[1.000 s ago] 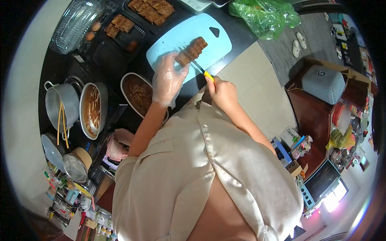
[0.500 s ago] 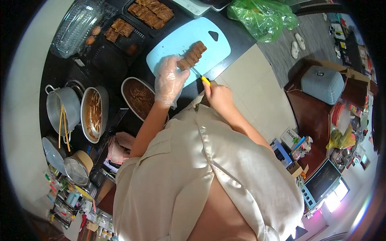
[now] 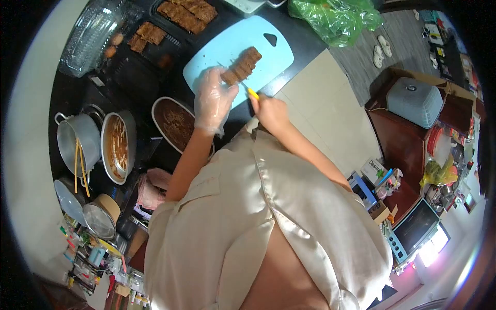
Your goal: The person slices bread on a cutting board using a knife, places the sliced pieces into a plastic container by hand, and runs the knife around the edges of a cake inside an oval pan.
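A browned, sliced loaf [image 3: 245,64] lies slantwise across the light blue cutting board [image 3: 276,54]; I cannot tell what food it is. My left hand [image 3: 213,101], in a clear plastic glove, has its fingers and thumb closed around the loaf's near end. With bare fingers wrapped round its yellow handle, my right hand [image 3: 272,112] holds a knife [image 3: 252,93]. The blade points at the loaf's near end beside my left thumb, and is partly hidden there. Crumbs dot the board.
Black trays with brown pieces [image 3: 188,14] and a clear plastic clamshell [image 3: 93,39] stand at the back left. An oval sauce pan [image 3: 173,121], another oval pan [image 3: 120,147] and a pot with chopsticks [image 3: 77,142] are leftward. A green plastic bag [image 3: 338,20] sits at the back right.
Both hands, the knife and the board appear slightly further left and up as the view shifts. The knife has moved a little closer to my left thumb.
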A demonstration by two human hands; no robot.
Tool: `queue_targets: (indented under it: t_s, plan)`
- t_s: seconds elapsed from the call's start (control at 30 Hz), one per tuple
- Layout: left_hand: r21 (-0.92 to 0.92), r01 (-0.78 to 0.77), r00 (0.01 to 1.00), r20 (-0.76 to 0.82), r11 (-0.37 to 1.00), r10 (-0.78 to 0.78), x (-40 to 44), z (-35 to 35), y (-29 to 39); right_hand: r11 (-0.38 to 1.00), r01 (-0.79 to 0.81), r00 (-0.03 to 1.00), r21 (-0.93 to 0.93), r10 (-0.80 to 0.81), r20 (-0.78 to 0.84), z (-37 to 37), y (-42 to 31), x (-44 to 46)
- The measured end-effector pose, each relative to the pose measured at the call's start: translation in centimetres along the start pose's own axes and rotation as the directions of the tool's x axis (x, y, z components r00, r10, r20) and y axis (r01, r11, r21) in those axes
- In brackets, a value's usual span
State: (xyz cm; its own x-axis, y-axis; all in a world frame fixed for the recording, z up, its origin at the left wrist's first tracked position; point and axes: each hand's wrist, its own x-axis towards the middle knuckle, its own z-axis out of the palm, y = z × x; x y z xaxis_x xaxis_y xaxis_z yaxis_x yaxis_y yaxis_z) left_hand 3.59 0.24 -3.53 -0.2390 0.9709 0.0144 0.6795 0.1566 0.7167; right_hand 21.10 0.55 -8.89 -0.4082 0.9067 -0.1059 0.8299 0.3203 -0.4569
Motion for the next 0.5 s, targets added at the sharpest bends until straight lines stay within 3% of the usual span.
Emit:
queue_targets:
  t_s: [0.07,0.13,0.2,0.27,0.3,0.37,0.5]
  plan:
    - [0.025,0.066,0.998,0.016,0.998,-0.066,0.5,-0.3,0.0,0.997,-0.049,0.997,-0.056,0.053,0.062,-1.2,2.3,-2.5]
    - [-0.132,0.17,0.985,0.047,0.977,-0.165,-0.2,-0.1,-0.4,0.997,-0.056,0.993,-0.055,0.061,0.098,-2.3,2.7,-3.3]
    - [-0.128,0.15,0.989,0.018,0.98,-0.149,-0.8,0.5,-1.2,0.999,-0.045,0.996,0.021,0.043,0.075,-3.1,2.5,-2.7]
    - [-0.367,0.306,0.949,0.043,0.878,-0.313,-1.0,0.6,-1.2,0.996,-0.026,0.999,0.086,0.023,0.03,-3.8,1.6,-2.6]
    - [-0.365,0.31,0.947,0.039,0.878,-0.318,-1.1,0.7,-1.5,0.991,-0.063,0.998,0.115,0.061,0.027,-4.6,0.9,-2.5]
    - [-0.637,0.499,0.849,0.222,0.588,-0.479,-1.2,0.9,-2.0,0.983,-0.109,0.994,0.146,0.106,0.032,-5.0,0.2,-2.8]
    - [-0.621,0.478,0.86,0.188,0.622,-0.474,-0.7,0.8,-1.5,0.99,-0.094,0.996,0.101,0.093,0.015,-4.6,-0.2,-2.9]
